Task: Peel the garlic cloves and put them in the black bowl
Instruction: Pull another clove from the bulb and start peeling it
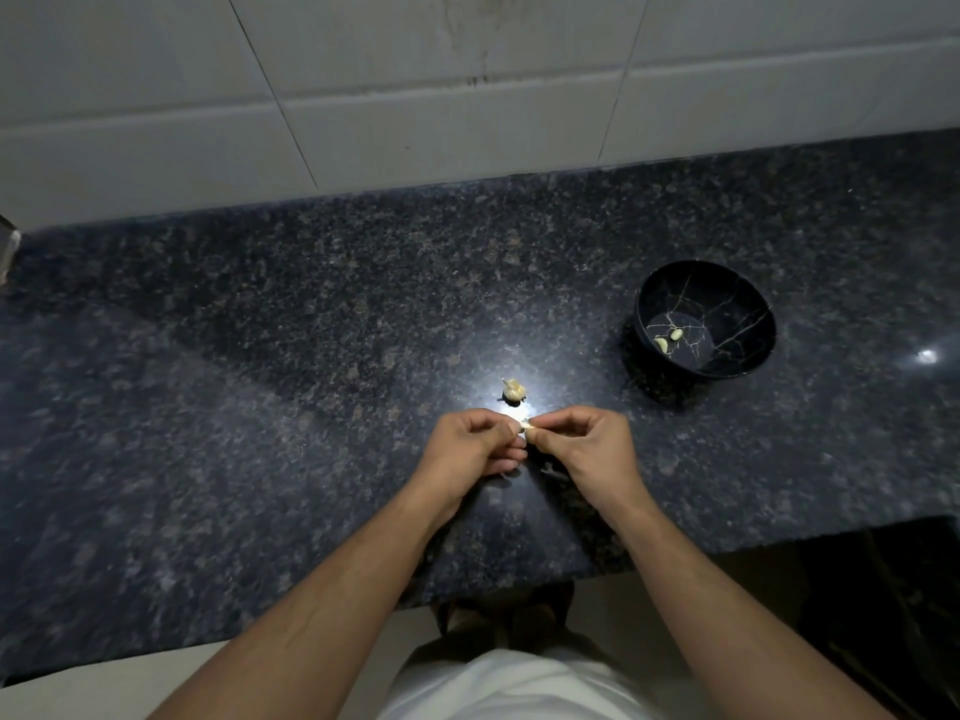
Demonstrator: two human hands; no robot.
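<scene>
Two bare forearms reach up from the bottom edge of the frame over a white garment, meeting just below centre above a dark speckled granite counter [260, 407]. The left hand [467, 449] and the right hand [587, 444] come together fingertip to fingertip, both with fingers curled, pinching a small pale garlic clove [525, 427] between them; most of the clove is hidden by the fingers. A few thin scraps of papery skin [553, 472] lie on the counter just beneath the hands. Just above the hands, in a bright patch of reflected light, the rest of a garlic bulb [514, 391] sits on the stone, apart from both hands. Farther up and to the right of centre stands the black bowl [727, 304], veined with fine pale lines, with two peeled cloves [669, 339] lying side by side on its bottom. White wall tiles [467, 70] fill the top of the frame behind the counter.
</scene>
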